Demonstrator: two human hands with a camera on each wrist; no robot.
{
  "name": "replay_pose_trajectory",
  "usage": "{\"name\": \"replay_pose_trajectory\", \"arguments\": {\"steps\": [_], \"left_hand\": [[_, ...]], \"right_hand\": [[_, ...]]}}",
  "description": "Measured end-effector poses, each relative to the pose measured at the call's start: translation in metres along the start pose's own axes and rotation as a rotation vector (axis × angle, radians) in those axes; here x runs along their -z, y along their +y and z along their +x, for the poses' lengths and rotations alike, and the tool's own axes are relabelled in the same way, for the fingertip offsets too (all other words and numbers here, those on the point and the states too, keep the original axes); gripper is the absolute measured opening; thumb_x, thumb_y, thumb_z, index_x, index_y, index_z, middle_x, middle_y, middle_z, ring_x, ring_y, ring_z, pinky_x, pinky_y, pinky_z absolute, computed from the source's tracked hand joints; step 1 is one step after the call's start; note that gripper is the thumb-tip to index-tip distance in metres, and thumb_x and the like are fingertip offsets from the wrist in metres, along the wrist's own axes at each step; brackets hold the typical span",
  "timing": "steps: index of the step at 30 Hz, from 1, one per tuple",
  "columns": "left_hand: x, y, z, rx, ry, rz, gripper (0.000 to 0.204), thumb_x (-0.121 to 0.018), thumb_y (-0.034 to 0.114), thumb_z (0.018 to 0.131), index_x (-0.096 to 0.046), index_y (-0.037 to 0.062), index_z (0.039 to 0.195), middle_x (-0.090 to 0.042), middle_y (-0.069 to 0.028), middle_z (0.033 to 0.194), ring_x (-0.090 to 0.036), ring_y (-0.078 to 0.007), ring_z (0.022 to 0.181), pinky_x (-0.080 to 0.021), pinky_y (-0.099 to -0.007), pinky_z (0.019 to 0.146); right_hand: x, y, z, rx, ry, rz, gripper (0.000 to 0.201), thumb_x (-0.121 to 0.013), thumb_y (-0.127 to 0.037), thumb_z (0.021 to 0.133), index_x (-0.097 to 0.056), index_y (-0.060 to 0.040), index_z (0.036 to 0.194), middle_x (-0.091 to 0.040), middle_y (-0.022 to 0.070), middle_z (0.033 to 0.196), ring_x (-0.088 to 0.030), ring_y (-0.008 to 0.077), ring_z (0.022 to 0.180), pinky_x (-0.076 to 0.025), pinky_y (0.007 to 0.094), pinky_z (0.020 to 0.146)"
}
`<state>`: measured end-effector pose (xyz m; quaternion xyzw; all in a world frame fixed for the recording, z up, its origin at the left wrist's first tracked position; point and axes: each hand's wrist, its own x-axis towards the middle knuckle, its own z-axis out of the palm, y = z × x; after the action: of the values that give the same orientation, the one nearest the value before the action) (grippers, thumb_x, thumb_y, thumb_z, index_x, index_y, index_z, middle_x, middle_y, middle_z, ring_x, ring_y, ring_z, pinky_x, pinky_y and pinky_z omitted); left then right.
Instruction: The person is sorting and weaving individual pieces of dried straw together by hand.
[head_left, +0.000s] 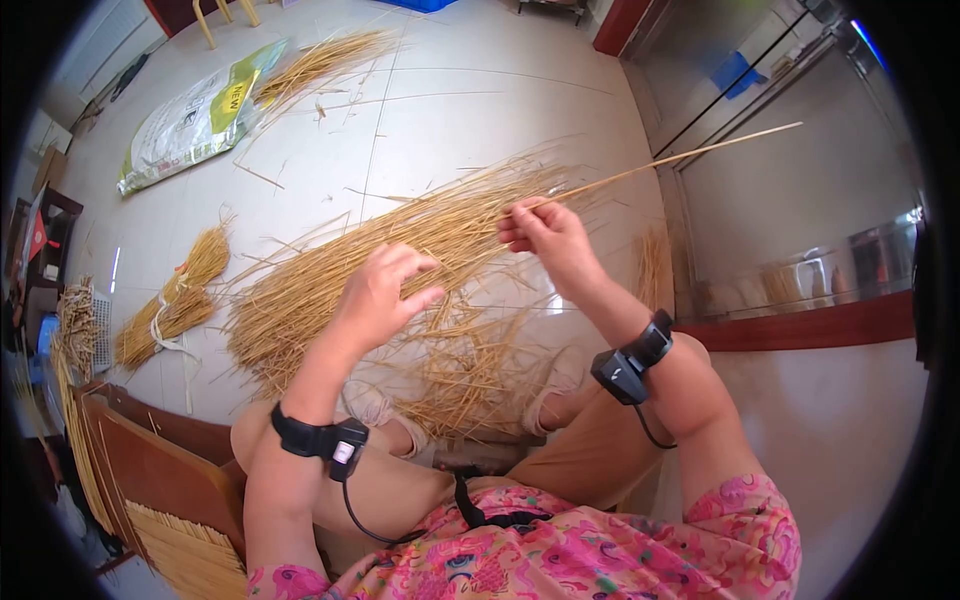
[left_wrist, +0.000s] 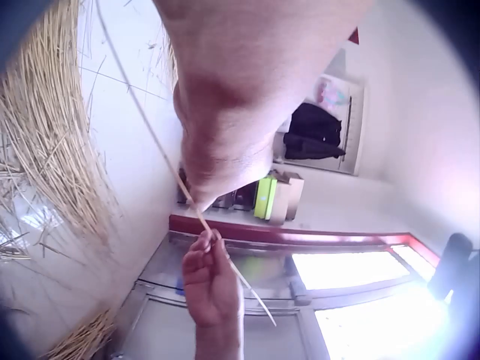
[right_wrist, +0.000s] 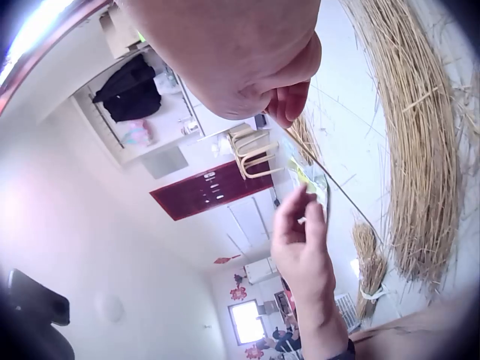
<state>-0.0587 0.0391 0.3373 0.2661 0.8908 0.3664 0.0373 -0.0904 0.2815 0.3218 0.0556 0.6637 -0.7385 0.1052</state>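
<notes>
My right hand (head_left: 552,243) pinches a single long straw stalk (head_left: 690,154) between thumb and fingers. One end of the stalk points up and right towards the glass door. In the left wrist view the stalk (left_wrist: 142,112) also runs back past the left fingertips. My left hand (head_left: 372,300) is held above the straw, its thumb apart from its loosely bent fingers and nothing gripped between them. Below both hands a large heap of straw (head_left: 310,300) spreads across the tiled floor. Shorter broken straw (head_left: 470,370) lies between the feet.
A tied straw bundle (head_left: 185,295) lies to the left. Beyond it, a printed sack (head_left: 190,135) has more straw (head_left: 325,65) at its end. A wooden box (head_left: 165,430) stands by the left knee, and a glass door (head_left: 790,220) borders the right side.
</notes>
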Motion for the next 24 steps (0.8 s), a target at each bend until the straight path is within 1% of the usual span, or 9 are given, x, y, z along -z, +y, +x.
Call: {"name": "replay_pose_trajectory", "arguments": {"steps": [2,3,6,8,9,12,14,18,24], "left_hand": [[-0.015,-0.002,0.005,-0.166,0.377,0.335,0.036,-0.063,0.018,0.085,-0.052,0.004,0.116,-0.058,-0.0101,0.086,-0.058,-0.0223,0.083,-0.049,-0.0374,0.076],[-0.015,0.003,0.012,-0.212,0.417,0.357,0.035,-0.061,0.018,0.086,-0.049,0.0043,0.116,-0.057,-0.0108,0.089,-0.058,-0.027,0.081,-0.049,-0.039,0.071],[-0.026,-0.01,0.009,0.112,0.135,-0.079,0.026,-0.056,0.017,0.089,-0.048,0.0053,0.11,-0.058,-0.0126,0.085,-0.058,-0.0297,0.076,-0.049,-0.0401,0.068],[-0.03,-0.017,0.006,0.095,0.1,-0.027,0.017,-0.051,0.017,0.091,-0.048,0.0061,0.104,-0.058,-0.0127,0.083,-0.059,-0.0302,0.072,-0.049,-0.0405,0.066],[-0.03,-0.019,0.005,0.082,0.08,-0.001,0.014,-0.049,0.017,0.092,-0.048,0.0065,0.101,-0.059,-0.0128,0.082,-0.059,-0.0305,0.071,-0.049,-0.0407,0.064],[-0.026,-0.025,-0.003,0.06,0.042,0.114,0.011,-0.044,0.018,0.094,-0.048,0.0078,0.096,-0.059,-0.0131,0.08,-0.059,-0.0306,0.069,-0.048,-0.0408,0.062],[-0.018,-0.032,-0.01,0.063,0.026,0.183,0.01,-0.044,0.018,0.094,-0.047,0.008,0.095,-0.059,-0.0126,0.081,-0.058,-0.0316,0.07,-0.047,-0.0405,0.061],[0.002,-0.048,-0.014,0.116,0.023,0.282,0.01,-0.045,0.017,0.093,-0.047,0.0071,0.094,-0.058,-0.0129,0.083,-0.057,-0.0317,0.071,-0.046,-0.0401,0.061],[0.019,-0.054,-0.012,0.131,0.09,0.113,0.009,-0.048,0.01,0.091,-0.05,0.0019,0.091,-0.055,-0.0138,0.084,-0.053,-0.0282,0.072,-0.043,-0.0354,0.064]], "right_hand": [[-0.011,0.013,-0.003,-0.024,-0.078,0.073,0.017,-0.051,-0.016,0.095,-0.058,0.0002,0.098,-0.064,0.0072,0.087,-0.061,0.0122,0.075,-0.051,0.0249,0.067],[-0.017,0.017,-0.006,-0.037,-0.111,0.092,0.017,-0.052,-0.016,0.094,-0.058,-0.0003,0.098,-0.064,0.0071,0.088,-0.061,0.0124,0.076,-0.051,0.0247,0.068],[-0.026,0.021,-0.012,-0.072,-0.191,0.112,0.018,-0.053,-0.016,0.094,-0.06,-0.0013,0.1,-0.064,0.0068,0.089,-0.062,0.0127,0.078,-0.05,0.024,0.069],[-0.027,0.02,-0.012,-0.097,-0.219,0.077,0.018,-0.054,-0.017,0.093,-0.06,-0.0016,0.101,-0.064,0.0068,0.089,-0.062,0.0126,0.079,-0.05,0.0235,0.068],[-0.027,0.016,-0.012,-0.133,-0.177,0.078,0.017,-0.054,-0.018,0.093,-0.06,-0.0018,0.098,-0.063,0.0055,0.085,-0.06,0.0114,0.075,-0.049,0.0226,0.064],[-0.011,0.009,-0.002,-0.08,-0.067,0.132,0.016,-0.054,-0.018,0.093,-0.059,-0.0023,0.094,-0.06,0.004,0.081,-0.057,0.0104,0.069,-0.047,0.0225,0.062],[0.003,-0.006,0.003,-0.033,0.081,0.159,0.016,-0.051,-0.017,0.095,-0.056,-0.0032,0.09,-0.059,0.0032,0.075,-0.054,0.0103,0.063,-0.046,0.0234,0.057],[0.039,-0.032,0.017,0.085,0.295,0.214,0.021,-0.044,-0.02,0.097,-0.055,-0.0039,0.09,-0.056,0.0015,0.071,-0.05,0.0084,0.058,-0.043,0.0226,0.052],[0.06,-0.044,0.022,0.215,0.412,0.212,0.022,-0.042,-0.02,0.098,-0.055,-0.004,0.09,-0.053,0.0001,0.068,-0.048,0.0069,0.055,-0.041,0.0213,0.048]]}}
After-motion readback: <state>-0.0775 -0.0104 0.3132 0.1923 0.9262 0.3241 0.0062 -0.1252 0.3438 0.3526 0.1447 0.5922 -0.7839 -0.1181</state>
